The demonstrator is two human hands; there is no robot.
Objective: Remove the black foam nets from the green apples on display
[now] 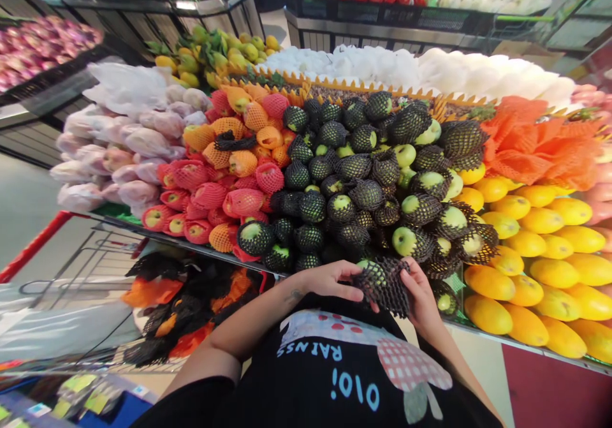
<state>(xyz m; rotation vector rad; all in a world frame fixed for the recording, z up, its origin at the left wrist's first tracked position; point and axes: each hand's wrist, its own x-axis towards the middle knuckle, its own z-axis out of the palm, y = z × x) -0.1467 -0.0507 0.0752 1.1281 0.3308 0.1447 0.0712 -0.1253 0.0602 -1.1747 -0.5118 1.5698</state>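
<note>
Close to my body, my left hand [332, 281] and my right hand [423, 297] both grip a green mango in a black foam net [382, 282]. The net covers most of the fruit, and a bit of green shows at its top left. Just beyond my hands lies the pile of green mangoes in black nets [363, 179], filling the middle of the display stand.
Red and orange netted fruit [224, 179] lies left of the pile, bare yellow mangoes [535, 236] right. Loose orange nets [530, 141] heap at the right back. A cart with spare black and orange nets [191, 307] stands lower left. White wrapped fruit [430, 71] behind.
</note>
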